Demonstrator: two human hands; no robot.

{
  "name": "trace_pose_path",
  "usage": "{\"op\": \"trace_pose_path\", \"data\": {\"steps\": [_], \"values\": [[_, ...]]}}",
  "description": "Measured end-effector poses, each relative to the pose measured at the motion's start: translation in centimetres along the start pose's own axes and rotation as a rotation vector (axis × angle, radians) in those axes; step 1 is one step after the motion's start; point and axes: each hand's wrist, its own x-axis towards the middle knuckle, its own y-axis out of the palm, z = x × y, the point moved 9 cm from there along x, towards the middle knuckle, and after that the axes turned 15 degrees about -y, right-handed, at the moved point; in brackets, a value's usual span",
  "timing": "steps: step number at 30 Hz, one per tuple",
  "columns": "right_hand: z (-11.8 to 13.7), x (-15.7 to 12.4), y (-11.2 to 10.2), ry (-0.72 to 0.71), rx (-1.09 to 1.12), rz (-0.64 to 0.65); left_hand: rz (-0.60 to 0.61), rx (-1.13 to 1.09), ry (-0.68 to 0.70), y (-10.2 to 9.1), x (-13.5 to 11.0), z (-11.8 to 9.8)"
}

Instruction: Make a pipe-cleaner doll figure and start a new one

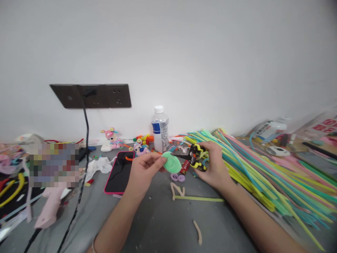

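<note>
Probably a hobby craft desk: pipe cleaners point(263, 168), fuzzy figures point(112, 138).

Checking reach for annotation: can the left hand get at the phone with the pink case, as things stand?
Probably yes. The phone lies flat just beside the left hand, nothing lying between them. But that hand pinches a green coiled disc, so its fingers aren't free.

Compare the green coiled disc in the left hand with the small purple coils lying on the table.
The green coiled disc is much larger than the purple coils. The disc is pinched in the left hand, off the table; the purple coils lie loose on the grey table. The disc is one piece; the purple coils are a pair, side by side. Both look like spirals wound flat.
</note>
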Motion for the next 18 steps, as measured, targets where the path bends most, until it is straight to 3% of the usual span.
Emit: {"op": "trace_pose_path", "data": {"steps": [18], "values": [[-0.13,-0.18,0.07,0.001,0.006,-0.006,0.019,-0.027,-0.007,0.07,0.06,0.04]]}}
